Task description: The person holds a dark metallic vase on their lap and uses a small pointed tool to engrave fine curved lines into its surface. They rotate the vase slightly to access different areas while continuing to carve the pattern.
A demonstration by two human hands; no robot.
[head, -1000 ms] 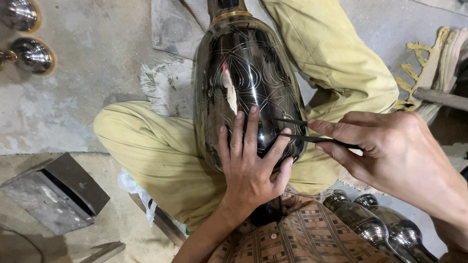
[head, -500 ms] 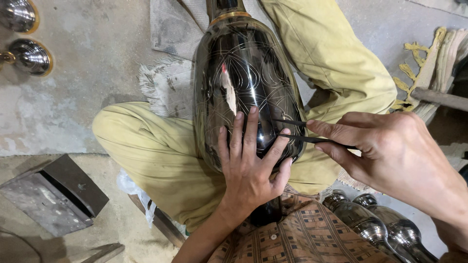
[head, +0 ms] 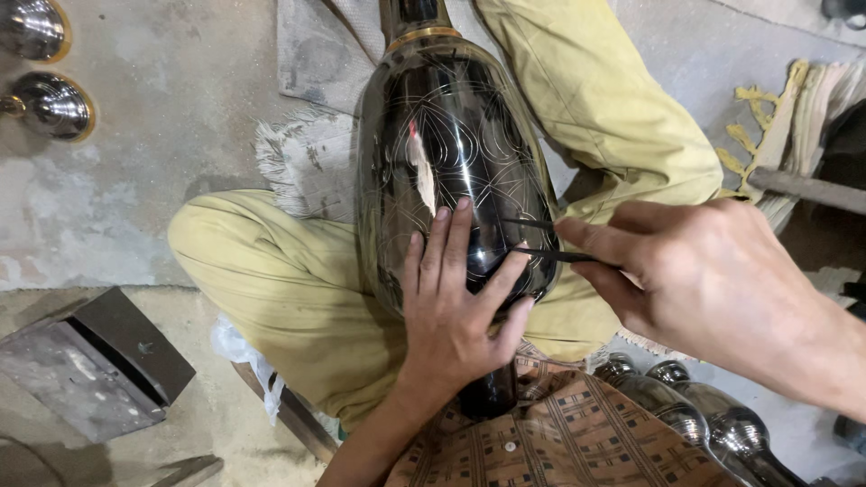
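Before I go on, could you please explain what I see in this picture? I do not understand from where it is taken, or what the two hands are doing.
The picture comes from a camera worn on a person's head, looking down at their own lap. The person sits cross-legged on the floor in yellow trousers. A large dark shiny vase with thin engraved line patterns lies across the legs. The left hand rests flat on the vase, fingers spread. The right hand pinches a thin dark pointed tool, whose tip meets the vase surface. Around them: two round metal pieces on the concrete floor upper left, a grey metal block lower left, and more shiny metal vessels lower right.
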